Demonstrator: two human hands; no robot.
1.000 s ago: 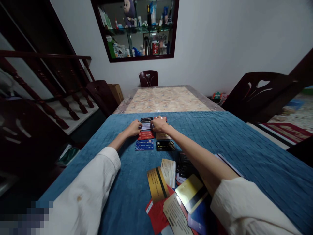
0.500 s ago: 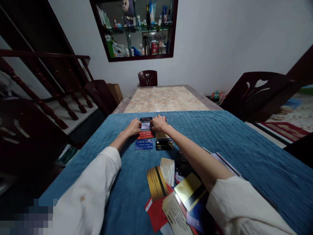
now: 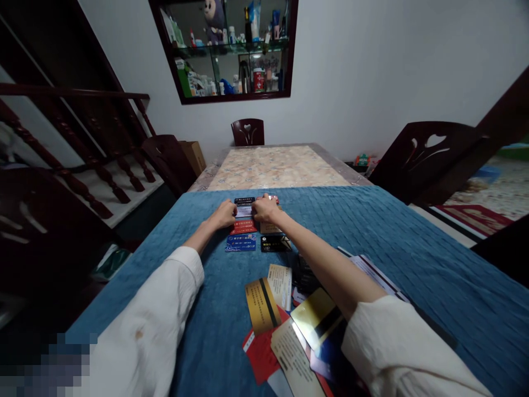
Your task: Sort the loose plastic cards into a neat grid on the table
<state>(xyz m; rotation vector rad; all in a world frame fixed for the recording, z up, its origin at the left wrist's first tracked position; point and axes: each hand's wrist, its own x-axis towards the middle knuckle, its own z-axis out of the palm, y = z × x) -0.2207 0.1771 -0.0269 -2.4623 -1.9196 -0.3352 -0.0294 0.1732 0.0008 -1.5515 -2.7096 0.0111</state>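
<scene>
Between my two hands lies a pale lilac card. My left hand has curled fingers at its left edge. On the opposite edge, the fingers of my right hand are closed and pressed down. A black card sits just beyond the pale one. Nearer me in the left column come a red card and a blue card. The right column holds a black VIP card, a beige card partly under my right hand, and a red patterned card at the far end.
A loose pile with a gold card, a red card and several others lies below my right forearm. More cards lie right of that arm. A blue cloth covers the near table. Chairs stand around it.
Both hands stay at the pale card with hardly any movement. The whole view has shifted slightly, so things appear a little further left.
</scene>
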